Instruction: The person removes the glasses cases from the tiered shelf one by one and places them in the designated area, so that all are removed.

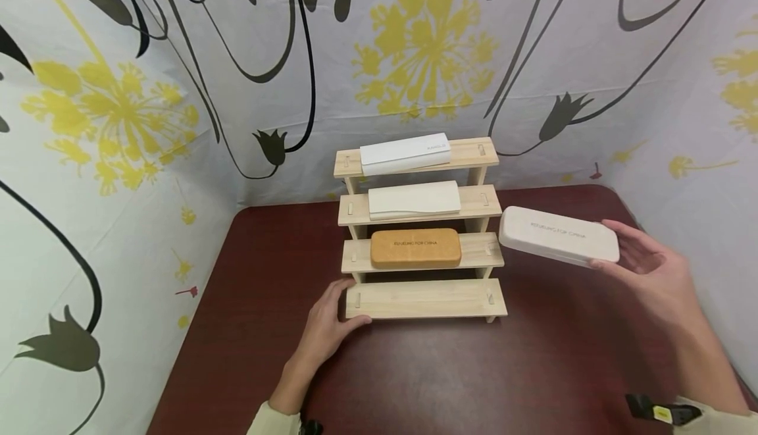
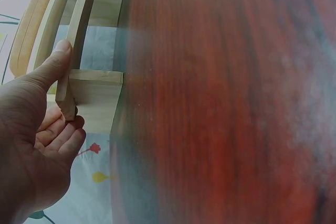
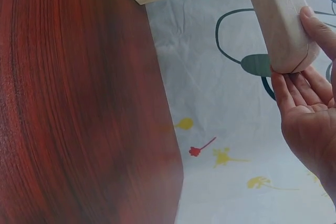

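My right hand [image 1: 660,277] holds a white, rounded glasses case [image 1: 556,236] by its right end, to the right of a stepped wooden rack [image 1: 423,300]. In the right wrist view, the thumb lies on one side of the case [image 3: 286,30] and the fingers on the other. With my left hand [image 1: 324,323] I grip the left end of the rack's lowest step; the left wrist view shows the thumb on top of the board [image 2: 79,40] and fingers curled below its end. A tan glasses case [image 1: 416,248] lies on the step above the lowest one.
Higher on the rack lie a white flap-fronted case [image 1: 414,199] and, on the top step, a long white box [image 1: 405,154]. The rack stands on a dark red wooden table [image 1: 266,257]. Patterned fabric [image 1: 284,40] surrounds the table behind and at both sides.
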`<state>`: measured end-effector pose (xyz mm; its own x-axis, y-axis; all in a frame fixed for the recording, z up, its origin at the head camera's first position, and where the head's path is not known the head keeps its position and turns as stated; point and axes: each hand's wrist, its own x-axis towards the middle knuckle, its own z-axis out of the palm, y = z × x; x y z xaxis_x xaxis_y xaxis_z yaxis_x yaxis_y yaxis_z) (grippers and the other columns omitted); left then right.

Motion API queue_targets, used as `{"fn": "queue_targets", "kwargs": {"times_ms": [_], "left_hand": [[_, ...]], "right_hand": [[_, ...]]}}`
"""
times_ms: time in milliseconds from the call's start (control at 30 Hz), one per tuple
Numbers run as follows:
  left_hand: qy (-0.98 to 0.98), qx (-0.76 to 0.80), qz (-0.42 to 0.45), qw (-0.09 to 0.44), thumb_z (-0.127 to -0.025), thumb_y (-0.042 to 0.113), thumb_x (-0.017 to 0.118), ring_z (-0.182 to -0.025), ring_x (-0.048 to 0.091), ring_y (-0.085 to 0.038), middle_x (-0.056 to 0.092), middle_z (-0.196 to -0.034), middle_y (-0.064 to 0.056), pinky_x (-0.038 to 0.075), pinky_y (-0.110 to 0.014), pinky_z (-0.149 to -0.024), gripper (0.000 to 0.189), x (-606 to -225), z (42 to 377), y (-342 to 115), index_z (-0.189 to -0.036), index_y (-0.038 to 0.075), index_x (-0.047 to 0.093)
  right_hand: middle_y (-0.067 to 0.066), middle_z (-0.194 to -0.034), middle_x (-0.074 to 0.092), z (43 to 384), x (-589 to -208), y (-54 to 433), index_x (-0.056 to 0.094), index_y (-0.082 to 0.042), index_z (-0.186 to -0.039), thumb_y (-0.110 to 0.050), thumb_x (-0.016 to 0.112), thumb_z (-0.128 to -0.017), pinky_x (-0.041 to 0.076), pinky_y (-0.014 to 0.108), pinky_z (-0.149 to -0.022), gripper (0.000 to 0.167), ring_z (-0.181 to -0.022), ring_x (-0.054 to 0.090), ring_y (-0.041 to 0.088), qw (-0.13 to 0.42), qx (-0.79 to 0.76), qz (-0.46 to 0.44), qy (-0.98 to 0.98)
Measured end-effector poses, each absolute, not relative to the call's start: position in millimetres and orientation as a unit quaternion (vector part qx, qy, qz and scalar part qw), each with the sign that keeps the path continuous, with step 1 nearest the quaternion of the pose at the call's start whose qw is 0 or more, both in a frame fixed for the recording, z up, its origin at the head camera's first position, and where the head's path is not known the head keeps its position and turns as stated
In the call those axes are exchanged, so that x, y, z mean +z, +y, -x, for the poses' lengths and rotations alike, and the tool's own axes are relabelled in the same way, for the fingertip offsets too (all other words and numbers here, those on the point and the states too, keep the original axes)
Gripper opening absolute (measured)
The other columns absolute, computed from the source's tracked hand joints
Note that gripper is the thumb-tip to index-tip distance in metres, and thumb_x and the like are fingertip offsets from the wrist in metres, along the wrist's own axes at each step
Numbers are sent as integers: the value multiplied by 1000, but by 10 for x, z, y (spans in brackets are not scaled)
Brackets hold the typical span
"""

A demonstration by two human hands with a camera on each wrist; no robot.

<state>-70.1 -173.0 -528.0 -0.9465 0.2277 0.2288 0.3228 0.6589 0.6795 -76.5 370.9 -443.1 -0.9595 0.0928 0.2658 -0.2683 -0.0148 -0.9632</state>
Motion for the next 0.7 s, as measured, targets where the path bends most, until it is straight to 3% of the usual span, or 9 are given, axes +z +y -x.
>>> {"fn": "queue_targets", "kwargs": {"times_ms": [700], "left_hand": [[-908, -388, 147, 58, -80, 34, 95, -133, 60, -30, 61, -144, -9, 52, -51, -107, 81, -5274, 705, -1727, -146, 6, 58]], "right_hand": [[-9, -137, 67, 830, -4576, 3764, 57, 2, -150, 16, 82, -84, 51, 8, -90, 72, -124, 61, -6, 119, 639, -14, -760]]}}
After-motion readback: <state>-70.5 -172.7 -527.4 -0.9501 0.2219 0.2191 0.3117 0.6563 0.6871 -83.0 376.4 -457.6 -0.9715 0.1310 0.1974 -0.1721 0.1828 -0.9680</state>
